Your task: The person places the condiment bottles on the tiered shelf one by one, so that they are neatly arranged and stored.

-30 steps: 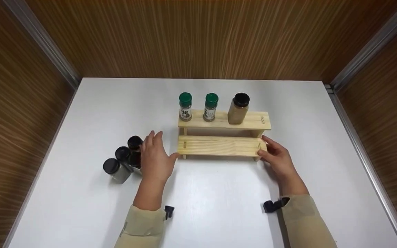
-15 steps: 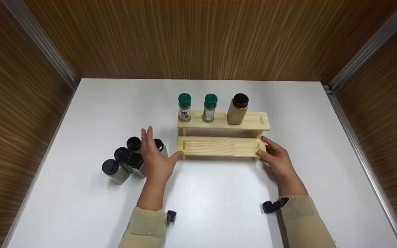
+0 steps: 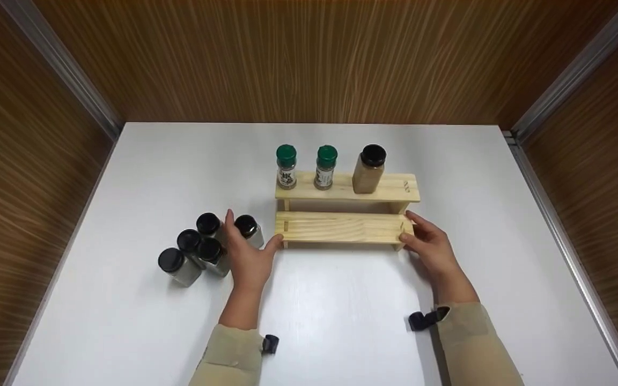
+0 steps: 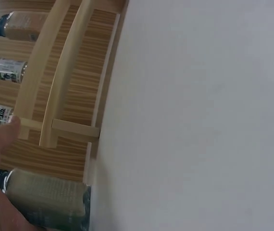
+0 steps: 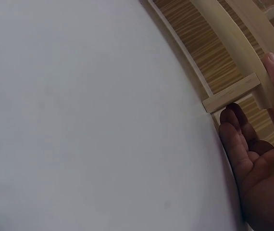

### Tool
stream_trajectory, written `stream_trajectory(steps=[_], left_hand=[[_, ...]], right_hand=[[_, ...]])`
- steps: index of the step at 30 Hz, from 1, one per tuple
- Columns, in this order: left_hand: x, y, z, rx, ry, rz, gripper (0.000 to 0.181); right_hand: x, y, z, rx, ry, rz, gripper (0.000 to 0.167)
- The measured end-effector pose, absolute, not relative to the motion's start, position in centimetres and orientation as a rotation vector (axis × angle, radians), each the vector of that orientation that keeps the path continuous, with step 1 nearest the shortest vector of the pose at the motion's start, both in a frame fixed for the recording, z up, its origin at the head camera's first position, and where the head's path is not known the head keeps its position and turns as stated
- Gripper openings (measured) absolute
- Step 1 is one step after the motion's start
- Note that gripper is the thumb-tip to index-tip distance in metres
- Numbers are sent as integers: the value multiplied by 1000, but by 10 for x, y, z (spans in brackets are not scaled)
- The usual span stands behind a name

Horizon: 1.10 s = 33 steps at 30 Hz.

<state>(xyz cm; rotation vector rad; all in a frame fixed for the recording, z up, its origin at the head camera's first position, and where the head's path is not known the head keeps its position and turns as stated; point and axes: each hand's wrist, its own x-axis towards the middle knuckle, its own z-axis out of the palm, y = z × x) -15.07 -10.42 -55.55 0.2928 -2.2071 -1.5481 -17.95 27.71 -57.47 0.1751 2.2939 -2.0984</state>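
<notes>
A two-tier wooden spice rack (image 3: 344, 228) stands mid-table. My right hand (image 3: 435, 249) holds its right end, thumb on the lower shelf, fingers against the side. In the right wrist view the curled fingers (image 5: 235, 139) lie by the rack's leg. My left hand (image 3: 252, 262) is spread, with a black-capped spice jar (image 3: 249, 230) between its fingers and thumb. That same jar (image 4: 50, 199) stands upright close to the palm in the left wrist view; I cannot tell whether the hand touches it. The left thumb tip is near the rack's left end.
On the upper shelf stand two green-capped spice bottles (image 3: 286, 167) and a black-capped jar of brown powder (image 3: 369, 170). Several black-capped jars (image 3: 183, 268) cluster left of my left hand. Wood-grain panels (image 3: 309, 59) enclose the white table (image 3: 341, 316) at the back and sides.
My left hand has shifted right, away from the jar cluster, and now lies around the single jar beside the rack, which has come into view. The right hand stays on the rack.
</notes>
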Motion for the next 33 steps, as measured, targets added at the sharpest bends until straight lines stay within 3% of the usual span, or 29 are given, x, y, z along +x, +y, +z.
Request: stream_trajectory(steps=[10,22,33], left_hand=[[-148,-104,-557,278,-2266,-1503,98],[-147,-108,-556,380,-2238,-1596,95],[-150,-112,-563,288,-2238,-1698,83]], right_hand=[[-180,278,-573,169,2288,-2097,63],[-180,277,-573,169,2274,-2100,64],[-180,277,-573,200,2259,-2109,64]])
